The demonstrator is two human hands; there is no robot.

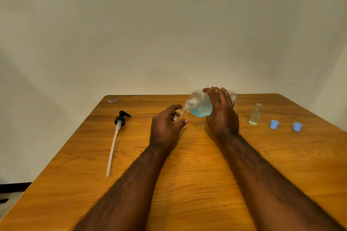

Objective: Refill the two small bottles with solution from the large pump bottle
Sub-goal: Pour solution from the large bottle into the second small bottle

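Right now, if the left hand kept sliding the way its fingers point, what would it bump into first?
Probably the big bottle: the left hand, holding a small bottle, points up and right toward its open neck, which looks almost touching. Depth is hard to judge.

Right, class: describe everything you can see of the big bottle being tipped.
The big bottle is clear plastic, squarish, with a threaded open neck and no pump. It lies tilted almost sideways above the table, neck pointing left at the mouth of the small bottle. Blue liquid pools along its lower side. The right hand grips its body.
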